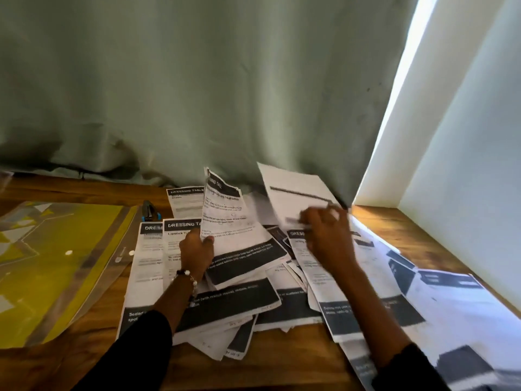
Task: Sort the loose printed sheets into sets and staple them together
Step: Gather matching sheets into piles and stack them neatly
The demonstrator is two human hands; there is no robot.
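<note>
A heap of loose printed sheets with black header and footer bands covers the middle and right of the wooden table. My left hand grips the lower edge of one printed sheet and holds it upright above the heap. My right hand pinches another sheet, lifted and tilted toward the curtain; this hand is blurred. A dark stapler with a blue end lies behind the heap, left of my left hand.
A clear plastic folder with yellow backing lies on the left of the table. A grey-green curtain hangs along the table's far edge. A white wall bounds the right side, with bright light on the right-hand sheets.
</note>
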